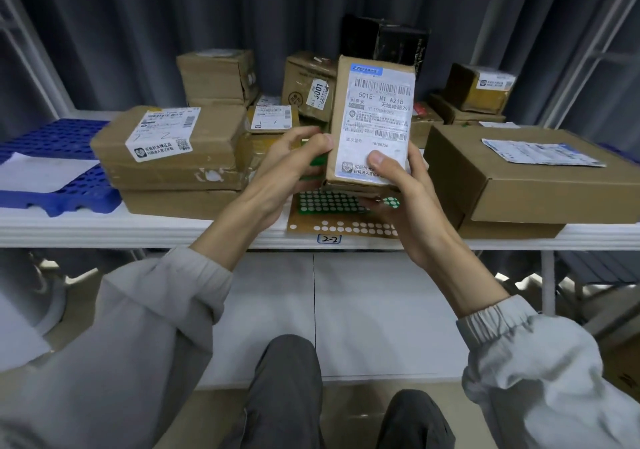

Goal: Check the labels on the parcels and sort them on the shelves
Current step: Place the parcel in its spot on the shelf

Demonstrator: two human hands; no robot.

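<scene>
Right hand wrapped round the lower right edge of a slim upright brown cardboard parcel, thumb pressed flat on the bottom of its white printed shipping label. Left hand up on the parcel's left side, thumb tip on the edge, fingers curled behind it and partly hidden. Parcel held upright above the front of the shelf, label facing the camera, tilted a touch to the left. Grey sleeves on both arms, dark trousers below.

Just under the hands, lying on the white shelf board, a brown sheet of round white stickers with a green patch. On the shelf's front edge, a small handwritten tag reading 2-2.

Left of the hands, a broad brown cardboard box with a white label, stacked on a flatter box. Further left, a blue perforated plastic pallet with a white paper sheet on it. Right of the hands, a large flat brown cardboard box with a crumpled blue-and-white label. Behind, more small brown parcels stacked near a black box. Grey curtain at the back.
</scene>
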